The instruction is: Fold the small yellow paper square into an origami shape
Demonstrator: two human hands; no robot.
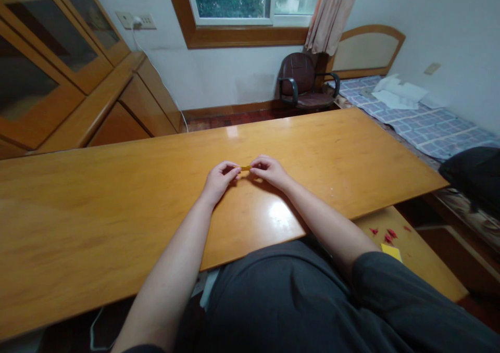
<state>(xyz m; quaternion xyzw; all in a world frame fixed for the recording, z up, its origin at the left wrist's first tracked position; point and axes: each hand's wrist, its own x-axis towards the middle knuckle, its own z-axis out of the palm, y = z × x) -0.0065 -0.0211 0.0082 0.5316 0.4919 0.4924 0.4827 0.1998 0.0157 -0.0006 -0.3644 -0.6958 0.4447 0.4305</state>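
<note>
A small, narrow piece of folded yellow paper [245,168] spans the gap between my two hands, just over the wooden table [117,207]. My left hand [222,180] pinches its left end between thumb and fingers. At the right end, my right hand [270,171] grips it in the same way. Fingertips cover both ends of the paper, so only its middle shows. Its exact folds are too small to make out.
On a lower wooden surface [425,254] at the right lie several small red folded paper pieces [390,234] and a yellow paper sheet [391,252]. A black bag [474,178] rests on the bed [414,124]. An armchair [299,82] stands beyond the table, a cabinet [109,108] at left.
</note>
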